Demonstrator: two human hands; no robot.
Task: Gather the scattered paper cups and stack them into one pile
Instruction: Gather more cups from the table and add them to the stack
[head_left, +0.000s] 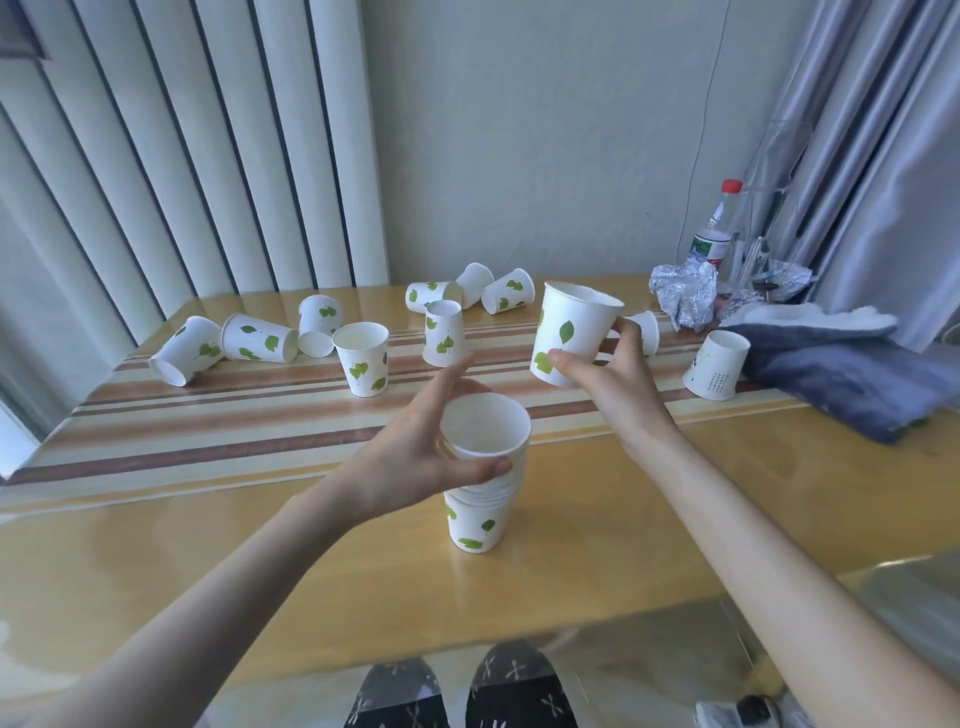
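Observation:
A stack of white paper cups with green leaves (480, 499) stands upright near the table's front middle. My left hand (415, 457) wraps around its top, thumb across the front. My right hand (613, 379) holds a single leaf-printed cup (571, 332) tilted in the air, up and right of the stack. Several more cups lie scattered behind: an upright one (362, 364), an upside-down one (443, 332), tipped ones at the left (260, 338) and back (506, 291), and an upside-down cup at the right (716, 365).
The wooden table (675, 493) carries a striped runner (208, 436). A blue cloth (857, 384), crumpled foil (683, 296) and a red-capped bottle (714, 234) crowd the right back corner. A wall and curtains stand behind.

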